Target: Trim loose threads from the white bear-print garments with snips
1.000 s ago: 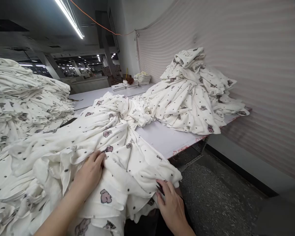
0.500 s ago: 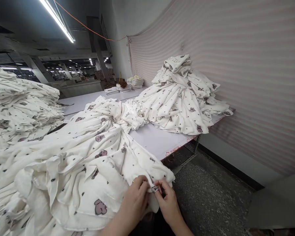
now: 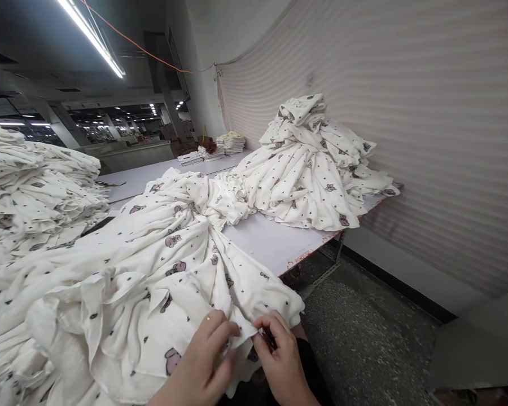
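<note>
A long length of white printed cloth [image 3: 152,265] with small dark dots and pink-grey animal figures lies bunched across the white table [image 3: 271,242]. At the near table edge my left hand [image 3: 203,361] pinches the cloth's edge, fingers curled; a ring shows on one finger. My right hand [image 3: 279,361] is right beside it, fingers closed on the same edge, with a small dark thing I cannot make out between them.
A heap of the same cloth [image 3: 309,163] lies at the table's far right end by the striped wall [image 3: 406,113]. A tall stack of folded cloth [image 3: 29,186] stands at left. Small folded piles [image 3: 228,144] sit far back. Grey floor [image 3: 364,338] lies right of the table.
My left hand came from the middle of the bunched cloth to its near edge, next to my right hand. Both hands now pinch that edge together. The view turned slightly right.
</note>
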### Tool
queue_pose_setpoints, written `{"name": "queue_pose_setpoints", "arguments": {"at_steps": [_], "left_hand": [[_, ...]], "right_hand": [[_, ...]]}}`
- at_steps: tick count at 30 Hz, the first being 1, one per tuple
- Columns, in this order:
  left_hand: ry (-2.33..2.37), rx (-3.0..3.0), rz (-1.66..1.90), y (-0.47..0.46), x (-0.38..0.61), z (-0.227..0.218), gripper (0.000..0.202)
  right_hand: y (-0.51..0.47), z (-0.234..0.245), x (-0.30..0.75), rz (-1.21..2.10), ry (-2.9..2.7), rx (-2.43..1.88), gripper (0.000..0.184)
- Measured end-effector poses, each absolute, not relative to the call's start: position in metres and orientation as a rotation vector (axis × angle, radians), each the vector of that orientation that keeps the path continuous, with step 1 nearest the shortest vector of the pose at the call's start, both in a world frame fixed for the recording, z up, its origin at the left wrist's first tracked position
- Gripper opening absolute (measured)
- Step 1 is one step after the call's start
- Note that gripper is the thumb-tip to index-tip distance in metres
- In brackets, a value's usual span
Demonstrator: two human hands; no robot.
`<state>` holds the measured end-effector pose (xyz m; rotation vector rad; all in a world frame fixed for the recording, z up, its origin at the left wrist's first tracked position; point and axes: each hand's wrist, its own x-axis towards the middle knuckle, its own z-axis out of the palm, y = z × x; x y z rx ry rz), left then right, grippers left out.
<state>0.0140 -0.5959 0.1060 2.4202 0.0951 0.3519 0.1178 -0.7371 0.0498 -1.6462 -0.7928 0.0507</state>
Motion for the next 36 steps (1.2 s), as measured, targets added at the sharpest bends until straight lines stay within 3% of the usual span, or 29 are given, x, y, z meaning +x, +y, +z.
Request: {"name": "queue_pose_setpoints", "arguments": {"at_steps": [7, 12, 22, 30, 36], "left_hand": [[0.245, 2.249, 0.301, -0.593, 0.024, 0.103, 0.017], [0.298, 2.098, 0.283, -0.591, 0.026, 0.102, 0.019], [0.285, 2.000, 0.259, -0.590, 0.028, 0.101, 0.021], [0.545, 1.457, 0.125, -0.588, 0.031, 0.112, 0.028], [0.491, 1.623, 0.106, -0.586, 0.028, 0.107, 0.037]], "right_hand": [[-0.740, 0.059, 0.124, 0.192, -0.839, -1.733, 0.007], [-0.747, 0.065, 0.122, 0.159, -0.961, -1.788, 0.025], [-0.742, 0.066, 0.120, 0.060, -0.961, -1.815, 0.021], [-0.727, 0.058, 0.106, -0.093, -0.870, -1.642, 0.022], [-0.711, 0.056, 0.113, 0.013, -0.884, -1.657, 0.015]]}}
